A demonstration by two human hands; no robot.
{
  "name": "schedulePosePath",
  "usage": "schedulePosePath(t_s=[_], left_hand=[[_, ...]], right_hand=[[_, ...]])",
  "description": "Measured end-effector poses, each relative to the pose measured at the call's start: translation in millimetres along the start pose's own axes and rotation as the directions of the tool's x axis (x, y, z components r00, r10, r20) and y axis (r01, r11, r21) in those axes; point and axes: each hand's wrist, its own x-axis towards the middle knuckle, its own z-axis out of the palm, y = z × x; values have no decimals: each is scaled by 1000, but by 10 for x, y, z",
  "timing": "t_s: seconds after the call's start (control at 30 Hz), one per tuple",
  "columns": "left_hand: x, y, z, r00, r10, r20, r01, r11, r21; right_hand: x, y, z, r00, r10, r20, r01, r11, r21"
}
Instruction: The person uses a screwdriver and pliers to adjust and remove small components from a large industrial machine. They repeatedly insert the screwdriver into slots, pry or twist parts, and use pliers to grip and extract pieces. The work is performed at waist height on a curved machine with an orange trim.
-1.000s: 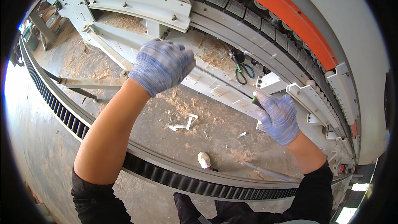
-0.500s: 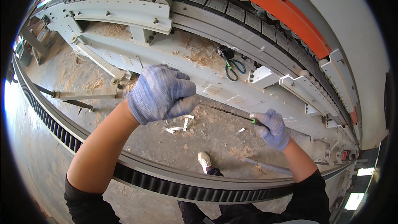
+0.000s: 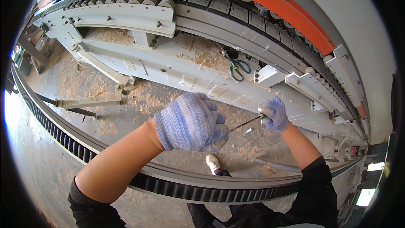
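My right hand (image 3: 275, 115), in a blue-grey knit glove, is closed round the green-and-black handle (image 3: 261, 116) of what looks like a screwdriver. Its thin dark shaft (image 3: 245, 123) slants down and left to my left hand (image 3: 192, 122). That hand wears a matching glove, back upward, with curled fingers round the far end of the shaft; the tip is hidden there. Beyond both hands, a pair of scissors (image 3: 237, 70) with blue and green handles lies among wood shavings on the machine's ledge, beside a small dark object.
A long machine with a track of dark pads (image 3: 220, 5) and an orange rail (image 3: 270, 0) spans the far side. A ribbed black roller conveyor (image 3: 185, 192) curves between me and the floor. Shavings, a white scrap (image 3: 248, 131) and a grey pipe (image 3: 276, 165) lie below.
My left hand has moved right and nearer to me, toward my right hand, and less of the shaft shows. My right hand has risen slightly, and the shaft's slant has reversed.
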Motion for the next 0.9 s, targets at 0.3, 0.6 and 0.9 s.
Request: schedulePosePath(t_s=[0.3, 0.6, 0.9], left_hand=[[-119, -386, -317, 870, -163, -464, 192, 981, 16], [-308, -607, -217, 709, -610, -354, 465, 782, -415], [-361, -698, -201, 622, -743, -249, 588, 652, -479]], right_hand=[[-439, 268, -157, 864, 504, 24, -490, 850, -192], [463, 824, -504, 789, 513, -338, -601, 759, -251], [1058, 1311, -666, 568, 822, 32, -820, 569, -66]])
